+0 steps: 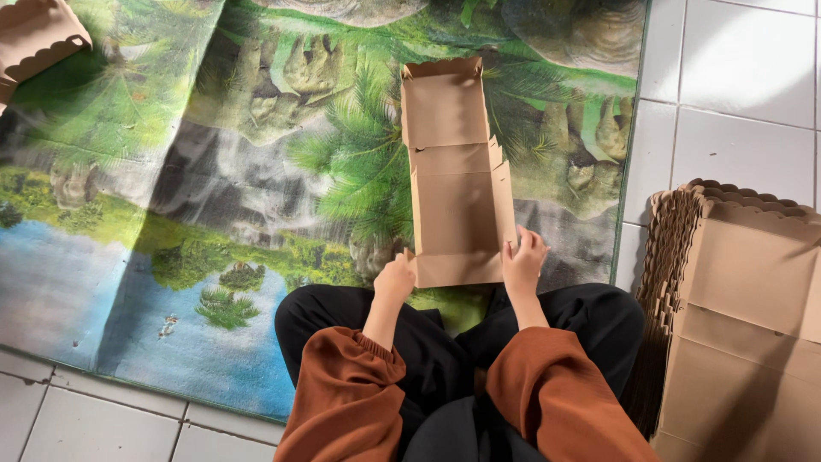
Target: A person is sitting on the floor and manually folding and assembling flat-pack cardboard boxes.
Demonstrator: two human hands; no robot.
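A brown cardboard box [457, 171], partly folded, is seen lying open on a printed floor mat [171, 171] directly in front of a seated person. Its near end is held between both hands. The left hand [395, 278] is pressed against the near left corner, with the fingers curled around the edge; the grip appears closed on the cardboard, though the fingertips are hidden behind the wall of the box. The right hand [523, 257] is set against the near right wall, fingers partly bent and resting on the rim, the thumb appearing to lie on the outer face. The far end of the box, with a scalloped flap, extends away from the hands and lies flat.

The inside of the box is observed to hold nothing; only bare cardboard panels and fold lines are visible.

Both forearms are covered by rust-coloured sleeves [547, 385], and crossed legs in black trousers [428, 342] are seen beneath them. The lower part of the body is cut off by the frame.

At the right, a stack of flat cardboard blanks [744, 291] with scalloped edges is noted on the white tiled floor [735, 85], partly cut off by the frame; their number cannot be made out. At the top left corner, another cardboard piece [34, 38] is partly visible.
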